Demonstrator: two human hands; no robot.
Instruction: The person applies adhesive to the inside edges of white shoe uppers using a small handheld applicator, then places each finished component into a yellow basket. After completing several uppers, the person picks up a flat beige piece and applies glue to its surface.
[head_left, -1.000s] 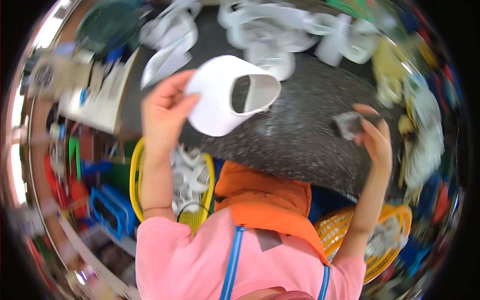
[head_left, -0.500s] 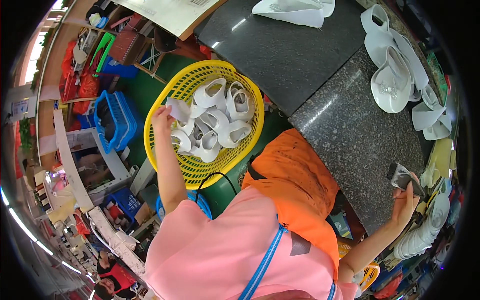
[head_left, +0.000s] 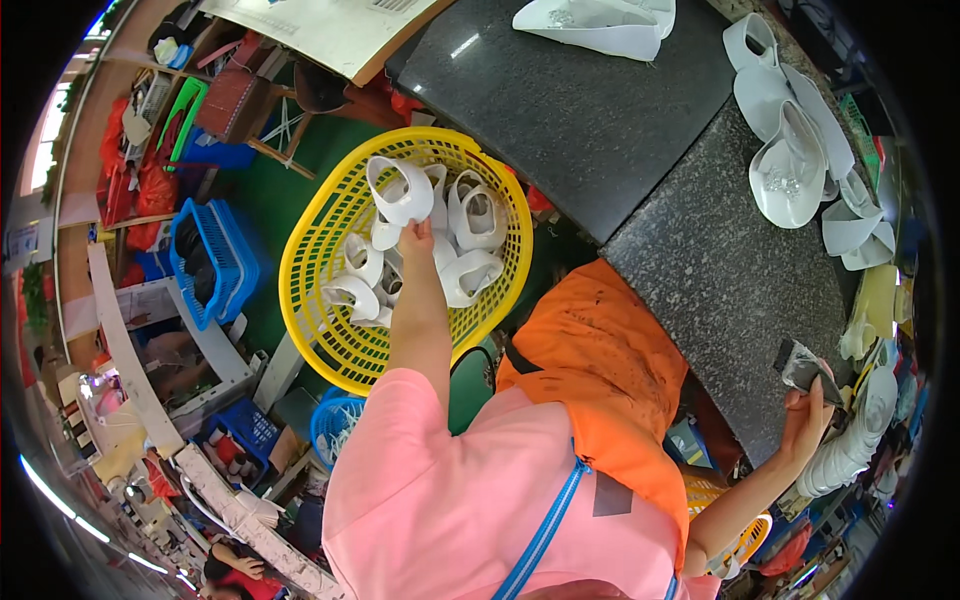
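Note:
My left hand (head_left: pixel 416 240) reaches into a yellow plastic basket (head_left: pixel 310 225). Its fingers are closed on the lower edge of a white shoe upper (head_left: pixel 402 203), which sits above others of its kind heaped in the basket. At the right, beside the dark stone worktop, my right hand (head_left: pixel 806 415) is closed round a dark grey block-like tool (head_left: pixel 803 368) with a whitish, shiny patch on one face. Further along the worktop lie more white uppers, one with a sparkling ornament (head_left: pixel 787 180).
The speckled stone worktop (head_left: pixel 700 270) stands in front of me and to the right. A stack of white uppers (head_left: pixel 850 450) curves beyond my right hand. Blue crates (head_left: pixel 215 265) and shelving stand left of the basket. Another person (head_left: pixel 240 570) is at the lower left.
My left hand has moved right, from the basket's left side to its middle, and now grips a shoe upper; the pale flat piece it held is out of sight. My right hand has hardly moved.

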